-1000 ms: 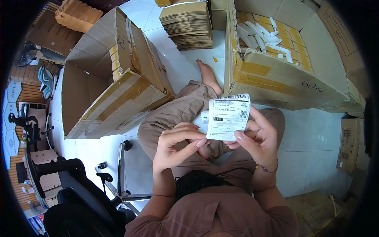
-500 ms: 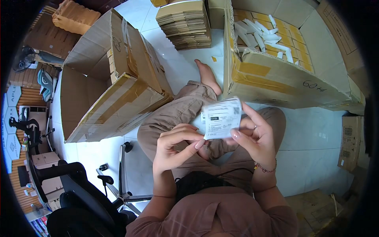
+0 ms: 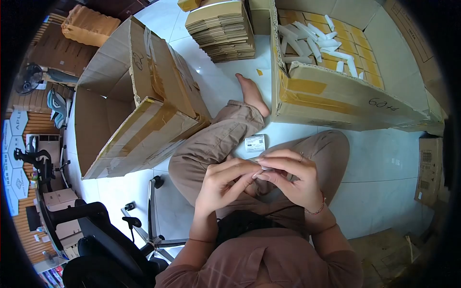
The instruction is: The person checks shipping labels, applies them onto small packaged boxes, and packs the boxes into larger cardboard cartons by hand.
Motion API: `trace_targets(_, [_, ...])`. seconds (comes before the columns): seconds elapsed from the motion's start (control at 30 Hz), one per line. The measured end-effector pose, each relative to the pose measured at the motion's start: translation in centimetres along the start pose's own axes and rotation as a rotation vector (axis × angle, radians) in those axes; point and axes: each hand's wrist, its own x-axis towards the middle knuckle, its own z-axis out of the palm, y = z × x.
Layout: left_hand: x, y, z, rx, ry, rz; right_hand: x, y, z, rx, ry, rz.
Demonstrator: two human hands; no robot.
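Above my lap, my left hand (image 3: 228,182) and my right hand (image 3: 290,175) meet, both with fingers pinched together. Between their fingertips shows a pale sliver of the printed paper (image 3: 265,168), mostly hidden by the fingers. On the floor just beyond them, between my legs, lies a small white printed pack or stack of slips (image 3: 255,143) with a square code on it.
A tall open carton (image 3: 129,125) stands at left. Another carton (image 3: 345,103) at right holds small brown boxes and white foam pieces (image 3: 314,43). Flattened cardboard (image 3: 223,31) is stacked at the back. An office chair (image 3: 103,240) is close on the left.
The printed paper, spread out facing me before, now shows only as a thin sliver. My hands have come together, and the white pack on the floor is uncovered to view.
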Motion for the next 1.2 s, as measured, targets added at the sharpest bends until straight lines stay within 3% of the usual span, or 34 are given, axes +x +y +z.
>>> trace_targets(0.1, [0.2, -0.1, 0.2, 0.042, -0.001, 0.024, 0.3, 0.8, -0.3, -0.031, -0.005, -0.115])
trace_targets(0.23, [0.5, -0.1, 0.5, 0.063, -0.006, -0.004, 0.3, 0.5, -0.8, 0.0, -0.016, -0.039])
trace_targets(0.5, [0.7, -0.2, 1.2, 0.004, 0.014, -0.009, 0.6, 0.9, -1.8, -0.19, -0.063, -0.167])
trace_targets(0.57, [0.6, -0.6, 1.1, 0.059, 0.022, 0.078, 0.6, 0.9, -1.8, -0.176, -0.065, -0.184])
trace_targets(0.77, [0.6, 0.6, 1.2, 0.011, 0.037, -0.064, 0.5, 1.1, -1.8, -0.142, -0.056, -0.211])
trace_targets(1.2, [0.7, 1.1, 1.3, 0.013, 0.034, -0.057, 0.3, 1.1, -1.8, -0.178, -0.04, -0.191])
